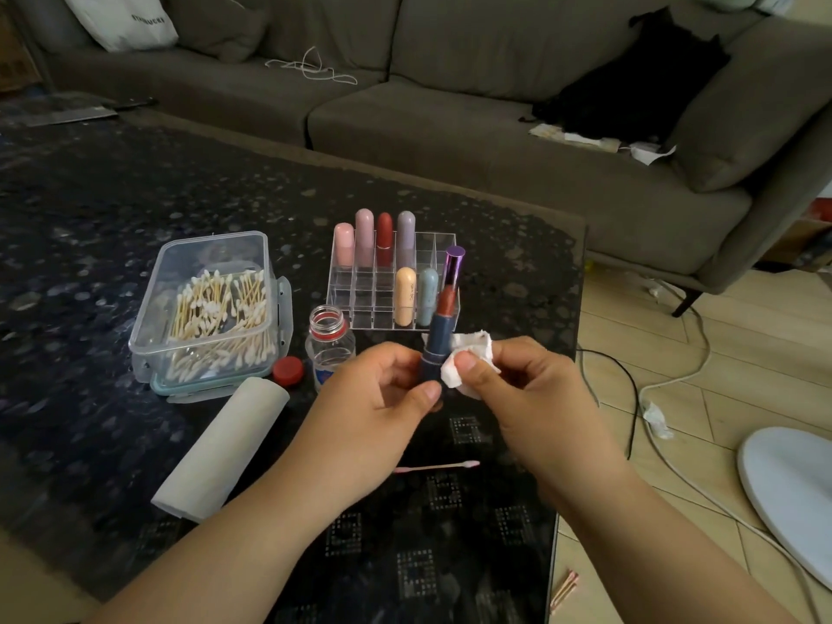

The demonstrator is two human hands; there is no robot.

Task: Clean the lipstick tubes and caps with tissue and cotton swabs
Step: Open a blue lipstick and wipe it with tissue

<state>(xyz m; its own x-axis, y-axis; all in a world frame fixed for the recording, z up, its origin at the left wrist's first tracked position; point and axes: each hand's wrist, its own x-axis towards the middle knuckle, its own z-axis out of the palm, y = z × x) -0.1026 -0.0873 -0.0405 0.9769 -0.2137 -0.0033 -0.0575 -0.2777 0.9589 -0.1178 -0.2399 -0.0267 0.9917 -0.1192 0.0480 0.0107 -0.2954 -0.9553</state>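
Both hands meet over the table edge: the left hand [382,389] pinches the base of an uncapped blue lipstick tube [436,342] upright, keeping the red bullet clear, while the right hand [508,376] pinches a folded tissue [468,360] against the barrel's side, seemingly to wipe it. Just beneath lies a pink cotton swab [439,466]; beyond the tube stands the clear organizer [360,290] with capped lipsticks, and leftward the open bottle [328,342] and swab box [211,304].
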